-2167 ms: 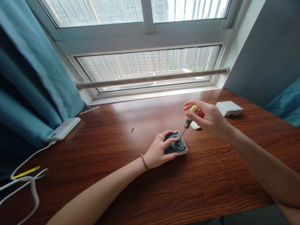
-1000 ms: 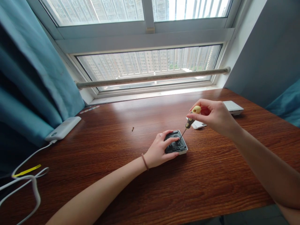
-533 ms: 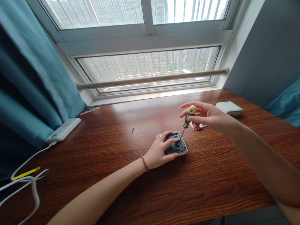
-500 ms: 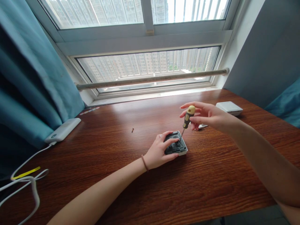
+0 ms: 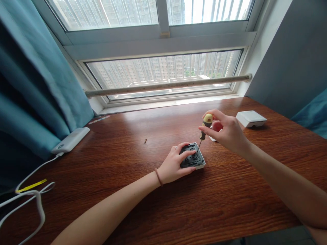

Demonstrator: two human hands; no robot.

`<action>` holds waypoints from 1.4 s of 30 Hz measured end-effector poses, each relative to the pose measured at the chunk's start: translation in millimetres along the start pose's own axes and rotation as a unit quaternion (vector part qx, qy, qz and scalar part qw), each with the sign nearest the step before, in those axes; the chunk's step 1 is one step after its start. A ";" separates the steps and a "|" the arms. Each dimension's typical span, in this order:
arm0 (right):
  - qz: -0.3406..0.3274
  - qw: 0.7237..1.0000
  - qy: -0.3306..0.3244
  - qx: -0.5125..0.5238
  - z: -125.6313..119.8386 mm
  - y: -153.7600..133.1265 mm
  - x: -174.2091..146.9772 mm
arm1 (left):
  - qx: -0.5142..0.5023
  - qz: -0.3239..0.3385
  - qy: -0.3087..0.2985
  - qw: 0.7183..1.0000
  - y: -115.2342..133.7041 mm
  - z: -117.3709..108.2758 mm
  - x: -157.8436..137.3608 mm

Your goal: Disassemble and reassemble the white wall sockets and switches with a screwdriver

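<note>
A small square device (image 5: 198, 163) with a white rim and a dark grey face lies on the wooden table. My left hand (image 5: 173, 165) grips it from the left, thumb along the near side and fingers over the far side and top, the index fingertip beside the screwdriver's tip. The screwdriver (image 5: 203, 134), with a dark and yellow handle, leans slightly right, its tip down on the device's face. Around its handle my right hand (image 5: 227, 131) is closed, thumb and fingers on opposite sides. Partly hidden behind that hand is a flat white piece (image 5: 213, 139).
A small brown screw-like piece (image 5: 145, 141) lies left of the device. To the right sits a white box (image 5: 251, 119). A white power bank (image 5: 71, 140) with a white cable (image 5: 41, 207) and yellow strap (image 5: 33, 185) is at left, near the blue curtain (image 5: 48, 68).
The fingers of my right hand, loosely spread before, have turned and closed round the screwdriver's handle. My left hand and the device stay put; the view has shifted slightly.
</note>
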State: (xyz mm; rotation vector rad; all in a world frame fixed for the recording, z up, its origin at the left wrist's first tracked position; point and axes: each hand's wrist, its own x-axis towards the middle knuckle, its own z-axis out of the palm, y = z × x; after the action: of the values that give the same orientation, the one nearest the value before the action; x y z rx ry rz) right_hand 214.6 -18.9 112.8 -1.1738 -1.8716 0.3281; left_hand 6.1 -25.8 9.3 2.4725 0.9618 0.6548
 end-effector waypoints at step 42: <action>0.073 0.993 -0.019 0.091 -4.7 11.5 5.8 | 0.002 0.001 0.001 1.000 -2.8 2.3 -0.8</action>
State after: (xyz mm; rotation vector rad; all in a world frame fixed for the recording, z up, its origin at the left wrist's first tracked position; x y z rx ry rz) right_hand 224.2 -9.1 111.5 -1.1895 -1.7507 0.5938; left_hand 5.5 -24.9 5.7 2.4772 0.9635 0.6563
